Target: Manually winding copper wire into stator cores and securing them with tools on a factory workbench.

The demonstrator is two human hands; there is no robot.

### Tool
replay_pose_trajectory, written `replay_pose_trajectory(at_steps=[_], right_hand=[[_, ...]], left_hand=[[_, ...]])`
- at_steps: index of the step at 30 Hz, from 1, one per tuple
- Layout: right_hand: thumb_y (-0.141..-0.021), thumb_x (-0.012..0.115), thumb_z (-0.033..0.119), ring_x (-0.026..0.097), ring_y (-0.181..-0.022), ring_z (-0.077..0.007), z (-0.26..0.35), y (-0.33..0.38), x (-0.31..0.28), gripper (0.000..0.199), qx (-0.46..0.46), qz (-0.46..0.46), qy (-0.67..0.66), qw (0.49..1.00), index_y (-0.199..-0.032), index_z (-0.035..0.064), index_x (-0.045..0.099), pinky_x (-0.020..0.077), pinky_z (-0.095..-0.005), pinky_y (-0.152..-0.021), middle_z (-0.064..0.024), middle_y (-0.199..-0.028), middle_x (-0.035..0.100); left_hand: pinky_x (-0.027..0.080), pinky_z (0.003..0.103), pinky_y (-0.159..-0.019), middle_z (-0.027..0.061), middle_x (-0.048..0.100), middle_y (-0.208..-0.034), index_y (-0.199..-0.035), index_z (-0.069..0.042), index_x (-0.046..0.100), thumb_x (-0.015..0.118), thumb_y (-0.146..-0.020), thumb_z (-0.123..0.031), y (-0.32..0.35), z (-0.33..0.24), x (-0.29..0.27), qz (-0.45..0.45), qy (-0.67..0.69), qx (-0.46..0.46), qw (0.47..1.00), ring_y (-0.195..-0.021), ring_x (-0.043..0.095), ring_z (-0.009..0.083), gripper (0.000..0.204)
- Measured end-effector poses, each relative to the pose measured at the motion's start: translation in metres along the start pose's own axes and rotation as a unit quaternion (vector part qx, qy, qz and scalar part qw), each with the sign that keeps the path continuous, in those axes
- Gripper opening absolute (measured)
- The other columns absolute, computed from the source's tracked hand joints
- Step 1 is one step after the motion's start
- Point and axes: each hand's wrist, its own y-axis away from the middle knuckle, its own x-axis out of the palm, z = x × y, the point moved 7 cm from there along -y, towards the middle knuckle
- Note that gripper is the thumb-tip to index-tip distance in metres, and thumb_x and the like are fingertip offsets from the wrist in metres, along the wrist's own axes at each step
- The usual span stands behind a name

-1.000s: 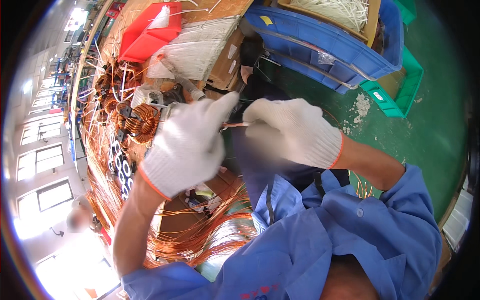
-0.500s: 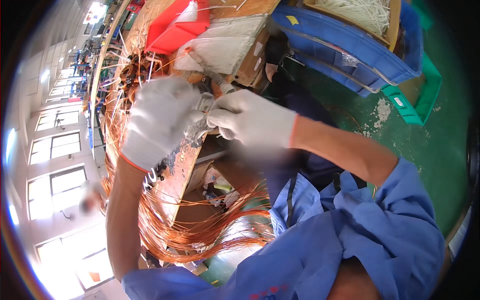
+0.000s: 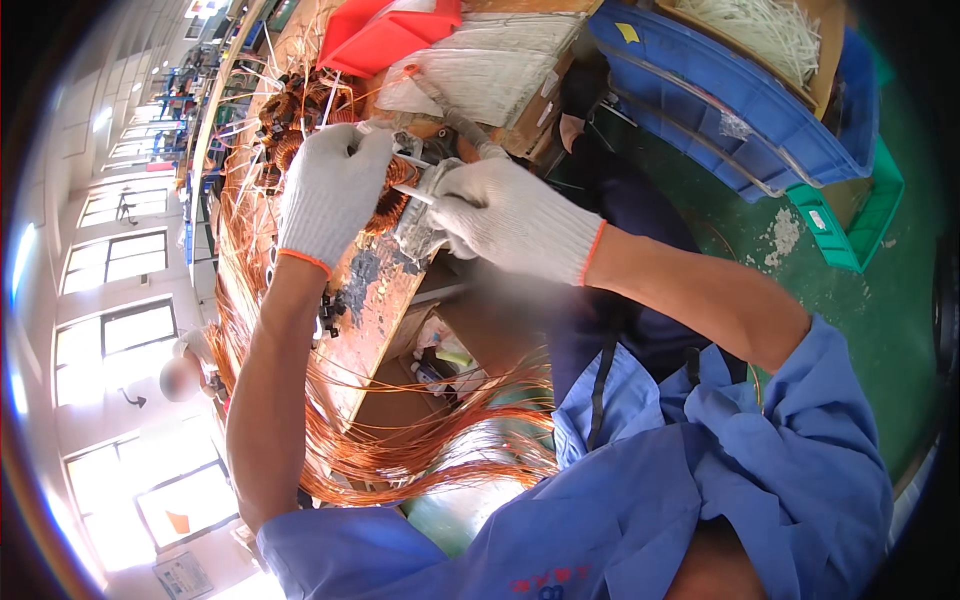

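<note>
Head view: blue crate up and right of the copper coil, holding a cardboard box full of pale thin strands. Green bin just right of the crate, contents not visible. Red tray above the coil, inside hidden.

Versus half a second ago: both hands sit lower and closer to the desk edge, and the coil now shows between them where gloves covered it.

Coil: wound copper wire, reddish-orange, round, on the desk, partly hidden by the left hand. Left hand in white knit glove, grip curled over the coil's left side, fingers closed on it. Right hand, same glove with orange cuff, grip pinching a thin silvery tool whose tip meets the coil. Loose copper wire strands hang off the desk well below the coil.
</note>
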Motion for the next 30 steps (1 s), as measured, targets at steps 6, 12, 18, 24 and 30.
replay_pose_trajectory(at_steps=[6, 12, 18, 24, 30], right_hand=[[-0.097, 0.06, 0.024, 0.075, -0.086, -0.04, 0.049, -0.015, -0.037, 0.026, -0.21, -0.138, 0.386, 0.888, -0.095, 0.0041, 0.076, 0.0585, -0.0527, -0.076, -0.0227, -0.087, 0.074], [-0.084, 0.072, 0.023, 0.075, -0.098, -0.035, 0.084, -0.048, -0.03, 0.025, -0.339, -0.162, 0.604, 0.703, -0.105, 0.0113, 0.077, 0.0598, -0.0504, -0.079, -0.0112, -0.103, 0.075], [-0.077, 0.079, 0.01, 0.066, -0.107, -0.0324, 0.06, 0.022, -0.04, 0.035, -0.449, -0.268, 0.511, 0.682, -0.111, 0.0134, 0.073, 0.0541, -0.0444, -0.091, -0.0097, -0.111, 0.067], [-0.093, 0.061, 0.012, 0.067, -0.115, -0.0345, -0.031, -0.042, -0.05, 0.028, -0.299, -0.134, 0.578, 0.748, -0.121, 0.0101, 0.068, 0.0619, -0.0489, -0.081, -0.0144, -0.122, 0.063], [-0.096, 0.061, 0.014, 0.071, -0.095, -0.0432, 0.023, -0.056, -0.066, 0.026, -0.379, -0.181, 0.484, 0.767, -0.12, 0.0076, 0.068, 0.0592, -0.0525, -0.083, -0.0181, -0.116, 0.069]], left_hand=[[0.052, 0.042, -0.072, 0.0224, 0.066, -0.075, -0.093, 0.006, 0.072, 0.063, -0.094, -0.041, -0.002, -0.006, -0.004, 0.033, -0.021, 0.003, 0.999, -0.068, 0.064, 0.0305, 0.048], [0.057, 0.035, -0.081, 0.0166, 0.076, -0.093, -0.116, 0.001, 0.068, 0.083, -0.086, -0.033, 0.009, -0.038, -0.001, 0.126, -0.023, 0.124, 0.984, -0.083, 0.071, 0.0193, 0.048], [0.058, 0.035, -0.077, 0.0164, 0.076, -0.089, -0.113, 0.002, 0.07, 0.08, -0.084, -0.025, 0.009, -0.029, 0.004, 0.046, -0.062, 0.078, 0.994, -0.078, 0.073, 0.0206, 0.041], [0.059, 0.036, -0.075, 0.0157, 0.075, -0.086, -0.108, 0.003, 0.071, 0.082, -0.08, -0.02, 0.011, -0.034, 0.002, 0.011, -0.044, 0.09, 0.995, -0.078, 0.075, 0.024, 0.037], [0.059, 0.036, -0.082, 0.0176, 0.076, -0.095, -0.112, 0.003, 0.071, 0.079, -0.081, -0.017, 0.01, -0.029, 0.004, 0.038, 0.01, 0.058, 0.998, -0.087, 0.076, 0.0252, 0.038]])
